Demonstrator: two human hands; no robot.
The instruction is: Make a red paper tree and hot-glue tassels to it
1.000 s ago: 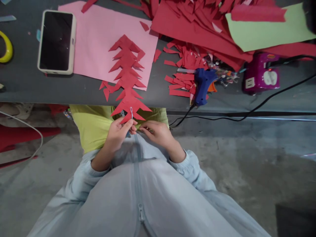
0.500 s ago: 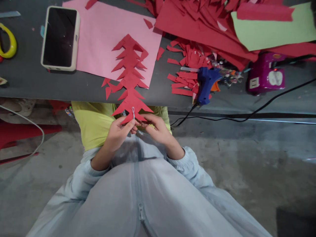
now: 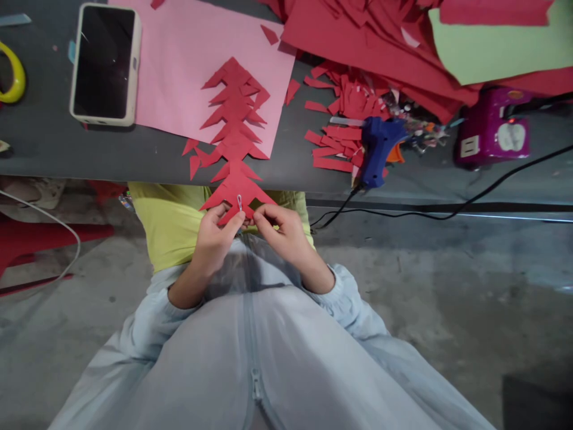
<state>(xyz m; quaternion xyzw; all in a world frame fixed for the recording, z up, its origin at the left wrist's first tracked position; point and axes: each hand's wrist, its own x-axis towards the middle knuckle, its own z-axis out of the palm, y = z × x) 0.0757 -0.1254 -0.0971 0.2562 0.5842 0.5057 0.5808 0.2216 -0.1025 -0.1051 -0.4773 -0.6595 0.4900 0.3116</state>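
A long red paper cutout [image 3: 233, 134] with pointed side tips stretches from the pink sheet [image 3: 179, 65] over the table's front edge to my hands. On its near end lies a thin pale loop of cord [image 3: 239, 202]. My left hand [image 3: 217, 235] pinches that end, its thumb on top at the cord's lower tip. Close beside it, my right hand [image 3: 282, 232] has thumb and fingertips closed at the cutout's lower right tip. The fingertips under the paper are partly hidden.
A phone [image 3: 106, 64] lies at left, near yellow-handled scissors [image 3: 13, 74]. At right are red paper scraps [image 3: 344, 95], a blue glue gun [image 3: 378, 152] with its cord, and a purple power block [image 3: 492, 128]. Larger red sheets [image 3: 358, 45] and a green sheet [image 3: 505, 54] lie behind.
My right hand has shifted slightly, its fingers now curled closer to the cutout's lower right tip. The left hand keeps its pinch. The view has moved a little.
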